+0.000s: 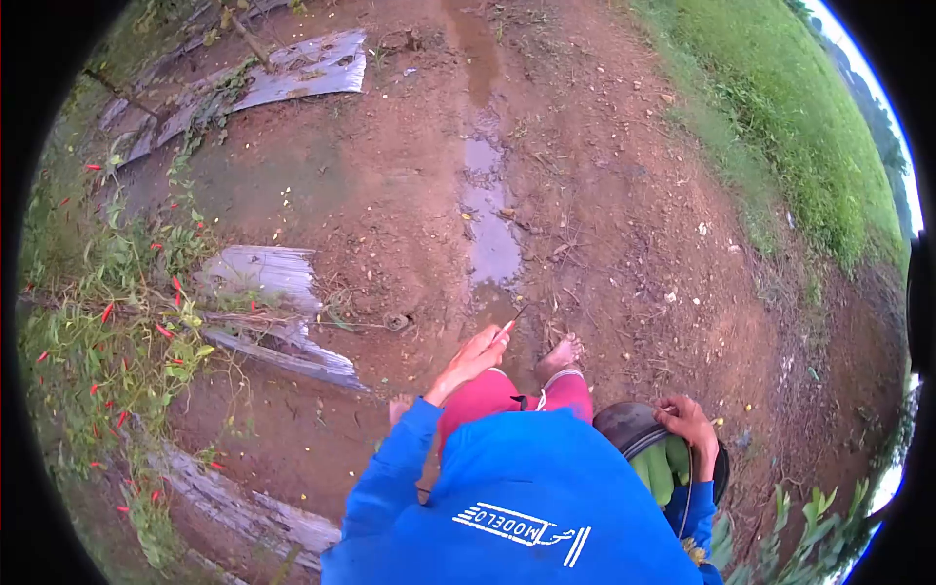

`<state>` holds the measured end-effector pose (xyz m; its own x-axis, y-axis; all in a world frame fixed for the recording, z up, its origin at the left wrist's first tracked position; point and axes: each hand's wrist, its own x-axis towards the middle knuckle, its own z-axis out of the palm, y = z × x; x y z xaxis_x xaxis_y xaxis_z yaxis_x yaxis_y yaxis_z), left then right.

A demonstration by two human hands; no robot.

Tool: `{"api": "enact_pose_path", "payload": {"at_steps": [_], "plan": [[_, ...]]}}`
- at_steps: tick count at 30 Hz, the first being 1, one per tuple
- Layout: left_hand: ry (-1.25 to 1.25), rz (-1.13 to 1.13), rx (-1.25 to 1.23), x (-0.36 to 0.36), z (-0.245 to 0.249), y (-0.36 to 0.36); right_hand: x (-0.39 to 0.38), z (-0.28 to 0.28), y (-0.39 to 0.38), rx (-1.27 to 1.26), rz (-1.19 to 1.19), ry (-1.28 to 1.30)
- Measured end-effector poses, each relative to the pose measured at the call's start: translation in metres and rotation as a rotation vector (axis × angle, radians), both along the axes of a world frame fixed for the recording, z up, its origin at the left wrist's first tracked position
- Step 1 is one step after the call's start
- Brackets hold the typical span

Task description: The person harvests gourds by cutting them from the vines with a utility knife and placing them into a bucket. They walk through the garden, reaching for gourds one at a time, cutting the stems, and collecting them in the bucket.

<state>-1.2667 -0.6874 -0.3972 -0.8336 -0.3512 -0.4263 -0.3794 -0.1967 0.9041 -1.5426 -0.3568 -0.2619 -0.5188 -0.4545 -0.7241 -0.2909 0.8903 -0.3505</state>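
My left hand [474, 355] is closed around a small knife [511, 324], its thin dark blade pointing up and away over the muddy ground. At my right side, my right hand [686, 423] grips the rim of a dark bucket [624, 423]. Long green vegetables [659, 472] lie inside the bucket, partly hidden by my blue shirt [526, 478] and arm. A thin handle hangs down by the bucket's side. One bare foot [561, 355] shows on the dirt ahead of my red shorts [478, 402].
A narrow water-filled rut [491, 219] runs ahead through the reddish soil. Along the left, plants with red chili peppers [164, 331] grow beside torn grey plastic mulch [263, 273]. Another mulch sheet [307, 70] lies farther off. A grassy bank [780, 117] rises on the right.
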Motion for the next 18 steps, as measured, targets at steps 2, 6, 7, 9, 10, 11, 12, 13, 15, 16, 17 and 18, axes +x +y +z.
{"api": "enact_pose_path", "payload": {"at_steps": [2, 6, 7, 9, 10, 11, 12, 13, 15, 16, 17, 18], "plan": [[-0.086, 0.110, 0.135, -0.030, -0.006, 0.027, -0.043, 0.003, 0.000, -0.040, 0.026, -0.038], [0.056, 0.084, 0.075, -0.078, -0.015, 0.056, -0.115, -0.012, -0.030, -0.161, 0.179, -0.062], [0.052, 0.023, 0.033, -0.086, -0.009, 0.052, -0.132, -0.018, -0.040, -0.137, 0.167, -0.167], [-0.073, -0.027, 0.115, -0.103, 0.011, 0.026, -0.159, -0.017, -0.078, -0.079, 0.213, -0.236], [-0.070, 0.002, 0.102, -0.107, 0.017, 0.012, -0.171, -0.021, -0.096, -0.089, 0.243, -0.235], [-0.041, 0.098, 0.034, -0.108, 0.021, -0.002, -0.184, -0.026, -0.112, -0.104, 0.272, -0.227], [-0.014, 0.194, -0.033, -0.107, 0.021, -0.016, -0.194, -0.030, -0.129, -0.117, 0.301, -0.220], [0.070, 0.306, -0.104, -0.104, 0.009, -0.029, -0.201, -0.033, -0.151, -0.125, 0.337, -0.218], [0.066, 0.438, -0.030, -0.095, 0.001, -0.061, -0.211, -0.037, -0.203, -0.100, 0.394, -0.256], [0.063, 0.528, 0.063, -0.094, 0.011, -0.084, -0.212, -0.040, -0.232, -0.121, 0.413, -0.242], [0.165, 0.575, 0.126, -0.092, 0.022, -0.106, -0.212, -0.042, -0.260, -0.126, 0.435, -0.241], [0.151, 0.573, 0.100, -0.087, -0.008, -0.127, -0.210, -0.043, -0.293, -0.142, 0.459, -0.236]]}}
